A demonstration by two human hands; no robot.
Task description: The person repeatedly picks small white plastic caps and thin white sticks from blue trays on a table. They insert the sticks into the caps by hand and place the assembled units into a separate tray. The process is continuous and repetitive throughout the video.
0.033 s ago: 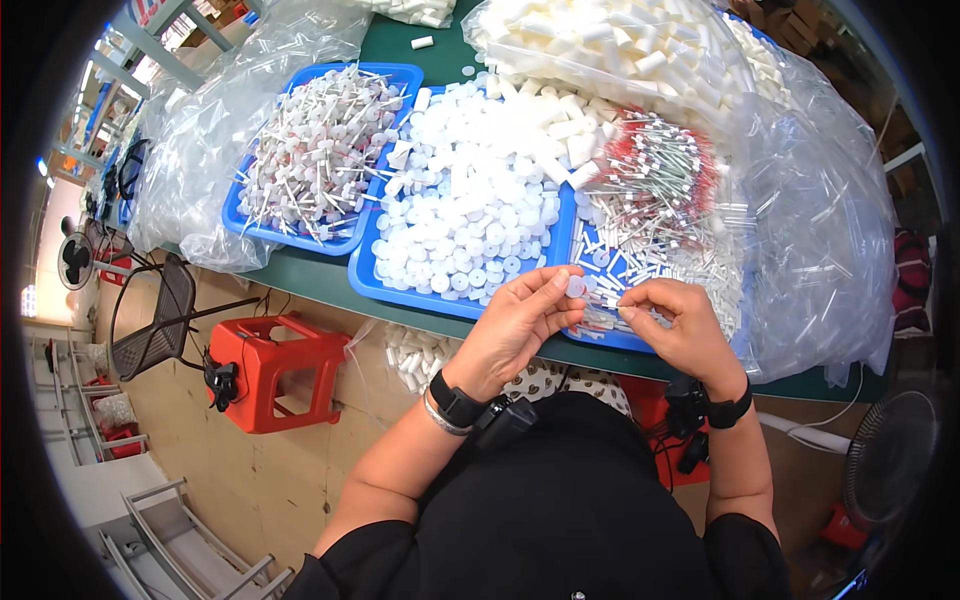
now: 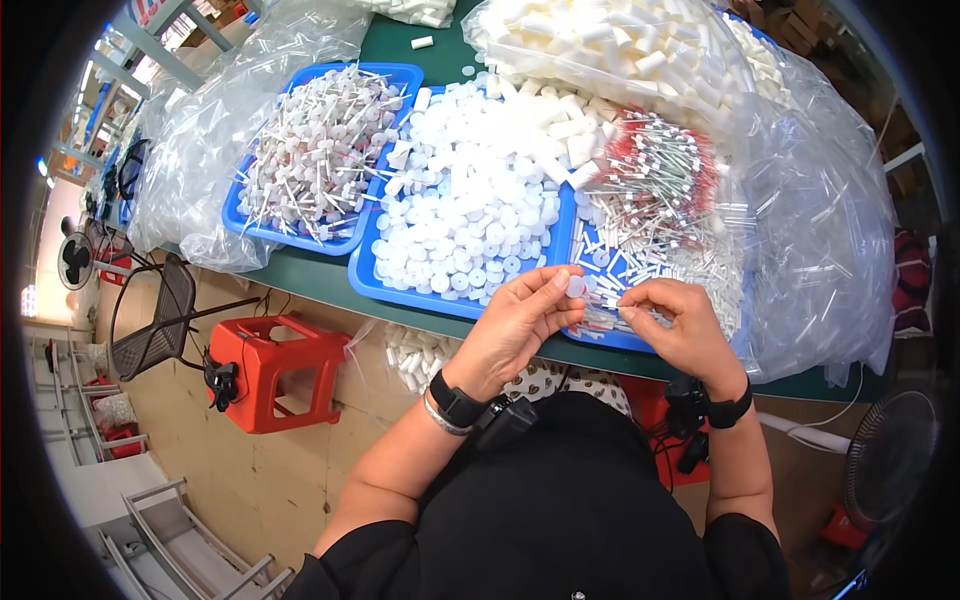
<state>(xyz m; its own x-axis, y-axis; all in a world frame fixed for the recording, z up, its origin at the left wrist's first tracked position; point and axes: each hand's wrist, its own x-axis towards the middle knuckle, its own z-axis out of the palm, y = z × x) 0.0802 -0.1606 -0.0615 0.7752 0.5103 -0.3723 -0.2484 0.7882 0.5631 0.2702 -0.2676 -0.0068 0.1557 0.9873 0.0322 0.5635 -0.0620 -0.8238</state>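
My left hand (image 2: 525, 318) pinches a small translucent white disc (image 2: 576, 287) between thumb and fingertips, above the near edge of the right blue tray (image 2: 630, 343). Close by on the right, my right hand (image 2: 682, 328) has thumb and forefinger pressed together. What sits in that pinch is too small to make out. In the right tray lie short thin white tubes (image 2: 655, 268) and a heap of thin pins with red and white ends (image 2: 665, 165). Many more loose discs (image 2: 470, 225) fill the middle blue tray (image 2: 405, 298), left of my hands.
A left blue tray (image 2: 290, 239) holds discs with stems through them. White foam cylinders (image 2: 640, 50) spill from a bag at the back. Clear plastic bags flank the trays, one at right (image 2: 820, 235), another at left (image 2: 205, 185). A red stool (image 2: 265, 375) stands on the floor.
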